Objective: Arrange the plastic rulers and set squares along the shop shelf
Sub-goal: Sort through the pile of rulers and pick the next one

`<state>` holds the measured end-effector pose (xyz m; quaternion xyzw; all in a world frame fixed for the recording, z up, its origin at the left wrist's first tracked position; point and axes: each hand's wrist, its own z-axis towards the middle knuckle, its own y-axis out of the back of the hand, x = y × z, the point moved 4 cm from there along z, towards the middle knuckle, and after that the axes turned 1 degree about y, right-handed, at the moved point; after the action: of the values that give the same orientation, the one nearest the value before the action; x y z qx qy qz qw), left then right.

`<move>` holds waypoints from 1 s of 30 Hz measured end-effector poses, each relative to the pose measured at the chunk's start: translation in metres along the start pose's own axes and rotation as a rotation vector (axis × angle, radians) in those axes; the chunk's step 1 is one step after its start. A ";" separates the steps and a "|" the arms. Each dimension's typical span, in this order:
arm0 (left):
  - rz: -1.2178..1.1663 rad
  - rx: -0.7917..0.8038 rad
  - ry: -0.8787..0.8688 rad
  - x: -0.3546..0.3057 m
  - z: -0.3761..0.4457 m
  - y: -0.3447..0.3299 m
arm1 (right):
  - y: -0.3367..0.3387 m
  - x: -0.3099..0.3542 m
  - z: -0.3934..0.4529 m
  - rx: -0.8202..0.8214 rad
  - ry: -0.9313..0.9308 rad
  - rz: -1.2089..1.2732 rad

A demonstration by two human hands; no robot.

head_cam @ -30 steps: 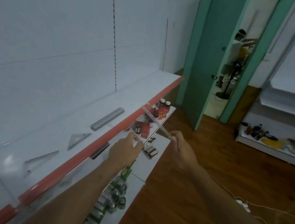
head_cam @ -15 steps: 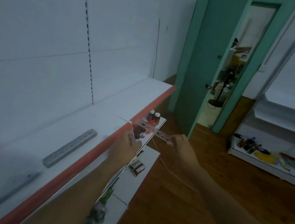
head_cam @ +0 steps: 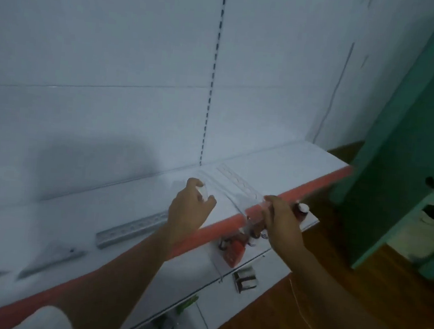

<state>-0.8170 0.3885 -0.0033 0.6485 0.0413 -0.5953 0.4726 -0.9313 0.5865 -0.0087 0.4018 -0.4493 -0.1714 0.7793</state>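
Shop shelf (head_cam: 47,231), white deck with a red front lip, seen from above, left to right. At far left lie two clear set squares (head_cam: 53,257), flat on the deck and blurred in this view. Next comes a grey stencil ruler (head_cam: 128,231), flat, its long axis running along the shelf.

The left hand (head_cam: 189,209) is over the deck beyond the red lip, its fingers (head_cam: 209,199) curled and pinching one end of a clear plastic ruler (head_cam: 238,183). The ruler spans to the right hand (head_cam: 280,222), which pinches what appears to be the other end just at the lip; the transparent plastic is hard to trace against the white deck, so its exact outline is uncertain, as is whether it already touches the shelf. Below the lip, a lower shelf (head_cam: 310,221) carries small bottles and red boxes (head_cam: 234,250). A green door (head_cam: 410,128) stands at far right.

Handling, as a judgement: the ruler is light, thin and stiff along its length, yet it will flex and can snap if twisted. Its smooth faces are slippery, so a pinch at each end, thumb over the flat face, gives the surest control. Laid flat it is awkward to lift again; an edge or an overhanging end offers the best purchase. It should lie in line with the grey ruler.
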 end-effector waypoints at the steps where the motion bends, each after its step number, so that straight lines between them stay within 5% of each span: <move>1: 0.008 -0.064 0.050 0.007 0.008 0.012 | -0.010 0.009 0.015 0.041 0.057 -0.002; 7: 0.030 -0.409 0.320 0.065 0.012 0.092 | -0.075 0.070 0.050 0.238 0.412 0.169; 11: -0.063 -0.589 0.480 0.094 -0.016 0.138 | -0.120 0.092 0.048 0.410 0.609 0.048; 20: -0.040 -0.559 0.667 0.123 -0.057 0.158 | -0.170 0.125 0.037 0.461 0.787 -0.070; 30: 0.174 -0.449 0.659 0.125 -0.054 0.136 | -0.184 0.118 0.036 0.518 0.788 -0.075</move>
<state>-0.6572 0.2859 -0.0361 0.6863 0.2644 -0.2898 0.6124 -0.8808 0.3814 -0.0758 0.6333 -0.1324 0.0841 0.7578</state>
